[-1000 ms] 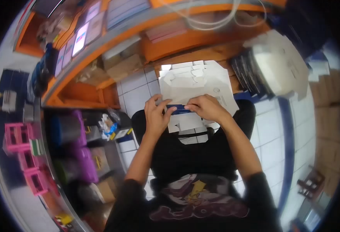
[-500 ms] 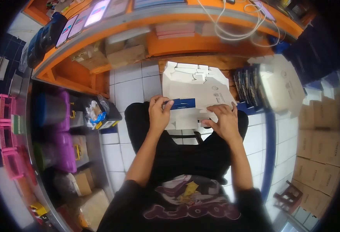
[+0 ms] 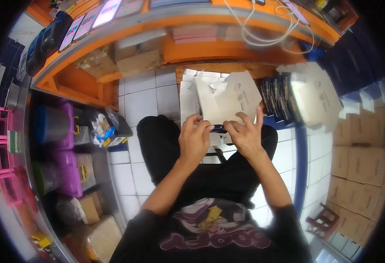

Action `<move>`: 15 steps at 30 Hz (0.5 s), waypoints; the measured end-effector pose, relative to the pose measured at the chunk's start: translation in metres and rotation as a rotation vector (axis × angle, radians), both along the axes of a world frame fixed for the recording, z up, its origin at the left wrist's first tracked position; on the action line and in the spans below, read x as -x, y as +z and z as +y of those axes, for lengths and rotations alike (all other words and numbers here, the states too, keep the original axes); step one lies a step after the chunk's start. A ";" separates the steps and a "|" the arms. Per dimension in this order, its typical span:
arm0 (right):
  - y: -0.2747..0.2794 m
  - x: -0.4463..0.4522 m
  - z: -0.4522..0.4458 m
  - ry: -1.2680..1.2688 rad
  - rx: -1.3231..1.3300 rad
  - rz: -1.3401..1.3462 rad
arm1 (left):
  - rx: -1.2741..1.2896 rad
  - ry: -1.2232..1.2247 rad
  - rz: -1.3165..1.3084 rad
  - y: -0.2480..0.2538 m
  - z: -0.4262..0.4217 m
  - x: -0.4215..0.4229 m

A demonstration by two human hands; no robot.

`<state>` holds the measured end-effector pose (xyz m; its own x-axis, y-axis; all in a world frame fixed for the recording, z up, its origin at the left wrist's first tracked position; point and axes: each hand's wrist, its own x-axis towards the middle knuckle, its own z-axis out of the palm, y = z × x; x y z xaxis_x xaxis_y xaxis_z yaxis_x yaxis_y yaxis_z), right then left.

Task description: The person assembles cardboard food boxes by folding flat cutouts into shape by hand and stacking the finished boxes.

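A die-cut cardboard sheet [image 3: 240, 94], pale inside with small printed marks, lies before my knees, part of it folded upright. My left hand [image 3: 194, 138] pinches the left end of its dark blue flap [image 3: 218, 128]. At the flap's right end, the thumb and index finger of my right hand [image 3: 245, 135] press on it, its other fingers raised. More pale sheet shows beneath, at the left. Beside it on the right stand several folded dark boxes [image 3: 278, 98] with lettering on their edges, next to another pale cardboard sheet [image 3: 317, 96].
An orange workbench [image 3: 196, 51] with phones [image 3: 107, 13] and white cables [image 3: 262, 39] runs across the top. Purple bins [image 3: 70, 173] and a black container [image 3: 115, 127] are on the left. Brown cartons [image 3: 363, 168] are stacked on the right, near a small dark red stool [image 3: 323, 220].
Both hands have come together at the blue flap, the right one moving left onto it. The cardboard has been partly folded up, and the flap now shows only as a narrow strip.
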<state>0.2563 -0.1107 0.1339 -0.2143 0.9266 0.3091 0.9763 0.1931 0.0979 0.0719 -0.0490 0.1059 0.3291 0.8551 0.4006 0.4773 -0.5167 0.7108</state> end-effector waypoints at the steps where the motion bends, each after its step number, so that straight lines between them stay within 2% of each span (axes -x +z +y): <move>1: 0.006 0.002 -0.001 -0.065 -0.148 0.055 | 0.063 0.046 -0.053 -0.003 -0.001 0.002; 3: 0.008 0.009 -0.002 -0.121 -0.303 0.109 | 0.146 0.110 -0.113 -0.004 -0.009 0.005; 4: 0.005 0.015 -0.006 -0.284 -0.395 0.396 | 0.189 0.151 -0.190 -0.005 -0.014 0.007; 5: -0.011 0.020 -0.012 -0.330 -0.292 0.852 | 0.232 0.192 -0.267 -0.005 -0.020 0.009; 6: -0.019 0.028 -0.015 -0.405 -0.276 1.310 | 0.206 0.156 -0.216 -0.013 -0.026 0.012; 7: -0.025 0.038 -0.019 -0.411 -0.096 1.797 | 0.206 0.153 -0.215 -0.020 -0.032 0.012; 9: -0.026 0.051 -0.022 -0.552 0.122 2.281 | 0.201 0.100 -0.261 -0.018 -0.046 0.007; 10: -0.025 0.053 -0.019 -0.600 0.137 2.384 | 0.334 0.088 -0.300 -0.015 -0.056 0.005; 11: -0.023 0.054 -0.016 -0.645 0.154 2.486 | 0.338 0.082 -0.290 -0.015 -0.060 0.005; 12: -0.030 0.056 -0.019 -0.651 0.150 2.495 | 0.246 0.078 -0.135 -0.015 -0.062 0.007; 13: -0.043 0.056 -0.021 -0.669 0.160 2.373 | 0.149 0.075 0.017 -0.015 -0.063 0.008; 14: -0.055 0.054 -0.021 -0.680 0.169 2.249 | 0.119 0.031 0.071 -0.017 -0.062 0.011; 15: -0.066 0.050 -0.023 -0.672 0.168 2.252 | 0.113 0.034 0.072 -0.009 -0.057 0.014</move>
